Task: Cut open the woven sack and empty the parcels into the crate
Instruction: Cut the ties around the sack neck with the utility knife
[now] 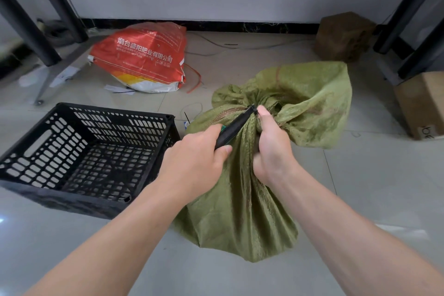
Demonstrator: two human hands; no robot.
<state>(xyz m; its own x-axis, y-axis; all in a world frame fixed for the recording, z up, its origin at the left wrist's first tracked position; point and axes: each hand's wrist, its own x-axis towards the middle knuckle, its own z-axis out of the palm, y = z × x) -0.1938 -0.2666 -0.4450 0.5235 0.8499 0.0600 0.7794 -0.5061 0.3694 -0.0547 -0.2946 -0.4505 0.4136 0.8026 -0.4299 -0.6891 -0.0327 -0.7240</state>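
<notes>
A green woven sack [242, 204] stands on the tiled floor, its neck bunched and tied, with the loose top flopped to the right. My right hand [271, 149] grips the bunched neck just below the tie. My left hand [197, 158] holds a black cutter [234, 127] whose tip points up at the tie by my right thumb. A black slatted plastic crate [79, 156] sits to the left of the sack with nothing visible inside. The parcels are hidden inside the sack.
A red and white printed bag [144, 57] lies at the back near the wall. Cardboard boxes [422, 103] stand at the right, a brown block [343, 36] behind them. Dark metal frame legs [45, 19] rise at both sides. Loose cords and paper scraps litter the floor.
</notes>
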